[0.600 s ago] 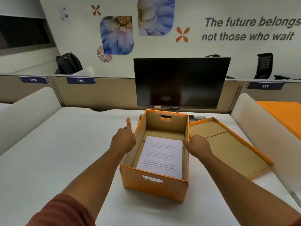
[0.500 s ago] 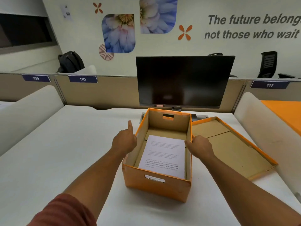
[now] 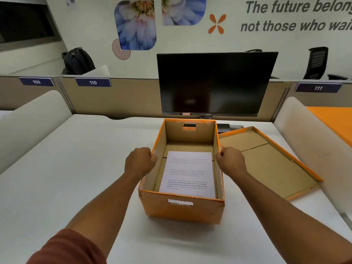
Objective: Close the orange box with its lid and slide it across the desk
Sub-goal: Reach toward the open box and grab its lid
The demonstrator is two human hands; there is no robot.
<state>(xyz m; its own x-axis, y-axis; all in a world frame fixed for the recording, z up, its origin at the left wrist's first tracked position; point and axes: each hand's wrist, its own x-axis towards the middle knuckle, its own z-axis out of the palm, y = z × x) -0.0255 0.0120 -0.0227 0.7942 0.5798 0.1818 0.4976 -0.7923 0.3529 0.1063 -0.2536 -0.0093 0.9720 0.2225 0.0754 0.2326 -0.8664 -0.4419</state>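
Note:
An open orange box (image 3: 182, 208) stands on the white desk in front of me, with a printed sheet of paper (image 3: 185, 174) lying flat inside. My left hand (image 3: 140, 161) is closed on the box's left rim and my right hand (image 3: 231, 161) is closed on its right rim. The orange lid (image 3: 270, 161) lies upside down on the desk just right of the box, brown inside facing up, its far corner touching the box.
A dark monitor (image 3: 215, 82) stands right behind the box, its base close to the box's far wall. White curved dividers (image 3: 32, 119) border the desk (image 3: 76, 159) left and right. A black backpack (image 3: 78, 60) sits beyond the partition.
My left thumb, which stuck up beside the box, has folded down, and both hands have closed on the side rims. The box has turned a little squarer to me.

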